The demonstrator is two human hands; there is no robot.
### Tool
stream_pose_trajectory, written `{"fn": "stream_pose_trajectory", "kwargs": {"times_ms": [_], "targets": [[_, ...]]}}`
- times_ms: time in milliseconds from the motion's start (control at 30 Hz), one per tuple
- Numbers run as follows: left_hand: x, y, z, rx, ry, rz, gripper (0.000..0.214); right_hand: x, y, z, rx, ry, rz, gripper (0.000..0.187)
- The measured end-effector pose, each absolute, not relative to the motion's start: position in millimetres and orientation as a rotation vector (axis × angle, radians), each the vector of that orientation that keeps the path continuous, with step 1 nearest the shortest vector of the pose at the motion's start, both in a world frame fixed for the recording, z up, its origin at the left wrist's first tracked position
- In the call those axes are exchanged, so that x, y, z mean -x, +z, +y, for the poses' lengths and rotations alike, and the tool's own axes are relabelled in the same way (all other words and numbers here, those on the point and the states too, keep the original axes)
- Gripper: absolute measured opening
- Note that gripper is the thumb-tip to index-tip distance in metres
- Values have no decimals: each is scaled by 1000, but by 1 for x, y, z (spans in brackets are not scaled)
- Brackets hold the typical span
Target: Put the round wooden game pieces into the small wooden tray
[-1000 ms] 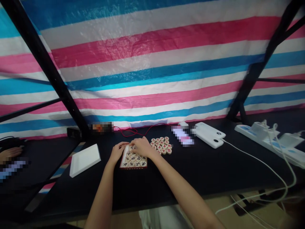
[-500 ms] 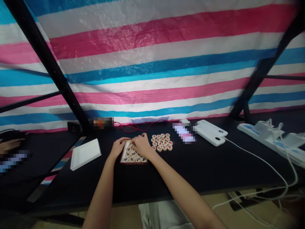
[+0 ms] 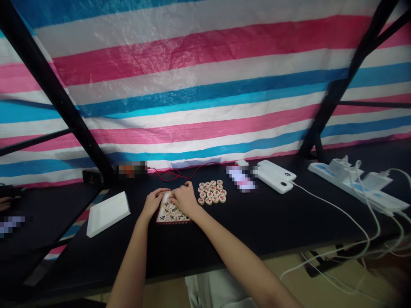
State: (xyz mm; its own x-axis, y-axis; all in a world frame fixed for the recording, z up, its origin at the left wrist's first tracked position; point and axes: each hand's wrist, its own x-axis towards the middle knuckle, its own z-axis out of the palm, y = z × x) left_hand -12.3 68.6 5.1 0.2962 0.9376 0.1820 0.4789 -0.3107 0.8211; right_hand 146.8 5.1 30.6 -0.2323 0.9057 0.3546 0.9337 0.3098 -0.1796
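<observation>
A small red-edged tray [image 3: 159, 220] of round wooden chess pieces with black characters lies on the black table. My left hand [image 3: 153, 202] rests curled on the tray's left edge. My right hand [image 3: 183, 198] lies over the tray's upper right part, fingers bent down onto the pieces; whether it pinches one is hidden. Right of the tray sits a loose cluster of several chess pieces with red characters [image 3: 212, 192].
A white lid [image 3: 107, 208] lies left of the tray. A white device [image 3: 275, 175] with a cable and a white power strip [image 3: 356, 182] with plugs sit at the right. A red wire [image 3: 180, 173] runs along the striped tarp. Another person's hand [image 3: 4, 202] shows at far left.
Both hands stay on the tray; my right hand has shifted slightly over its upper pieces. The camera view has drifted a little, moving everything leftward in the picture.
</observation>
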Motion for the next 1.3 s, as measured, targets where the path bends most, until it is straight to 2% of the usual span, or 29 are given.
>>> {"fn": "stream_pose_trajectory", "kwargs": {"times_ms": [433, 700, 867, 1033, 1167, 1300], "targets": [[14, 2, 69, -1957, 885, 1277, 36, -147, 26, 6, 1653, -4, -2142, 17], [15, 1, 71, -1971, 888, 1287, 36, -149, 37, -2, 1603, -95, -2185, 19], [15, -1, 72, -1933, 879, 1270, 37, -177, 52, -10, 1660, 20, -2157, 15], [14, -1, 72, -1907, 879, 1267, 37, -236, 55, -38, 1481, 236, -2325, 17], [15, -2, 73, -1914, 882, 1259, 35, -265, 49, -58, 1504, 165, -2415, 28], [14, 0, 72, -1901, 875, 1256, 36, -266, 47, -60, 1493, 8, -2411, 25]]}}
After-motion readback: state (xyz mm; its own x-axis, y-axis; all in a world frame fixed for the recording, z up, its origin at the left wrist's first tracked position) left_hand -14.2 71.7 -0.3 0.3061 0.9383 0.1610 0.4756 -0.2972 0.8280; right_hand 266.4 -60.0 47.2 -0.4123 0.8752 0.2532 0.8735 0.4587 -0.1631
